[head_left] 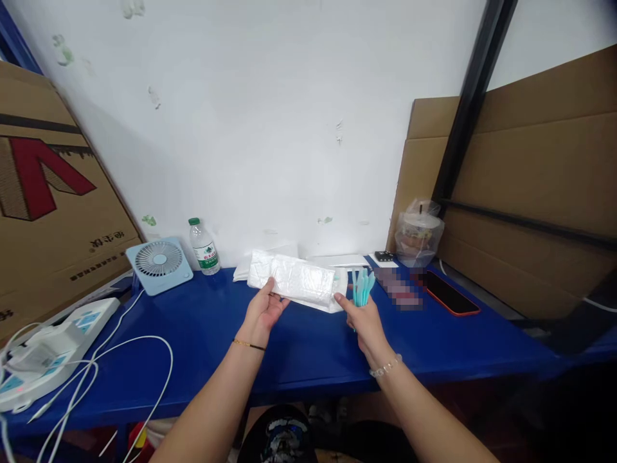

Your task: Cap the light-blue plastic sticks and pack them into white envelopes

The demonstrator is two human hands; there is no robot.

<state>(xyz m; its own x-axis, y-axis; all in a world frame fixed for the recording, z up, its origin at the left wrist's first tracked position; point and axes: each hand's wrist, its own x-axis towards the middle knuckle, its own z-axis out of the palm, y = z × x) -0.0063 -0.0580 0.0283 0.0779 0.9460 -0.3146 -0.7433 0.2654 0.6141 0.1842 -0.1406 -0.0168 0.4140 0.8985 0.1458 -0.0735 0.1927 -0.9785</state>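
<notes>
My left hand (pixel 263 312) grips the near edge of a white plastic packet (pixel 296 280) lying over the blue table (pixel 207 347). My right hand (pixel 365 321) is closed on a bunch of several light-blue plastic sticks (pixel 362 287), held upright, while its forefinger touches the right end of the packet. More flat white packets (pixel 270 257) lie behind it by the wall.
At the left a small blue fan (pixel 158 262), a water bottle (pixel 204 247), a white power strip (pixel 53 350) and loose white cables (pixel 120 360). At the right a phone in a red case (pixel 450 294), a bagged food cup (pixel 418 235) and cardboard sheets (pixel 540 180).
</notes>
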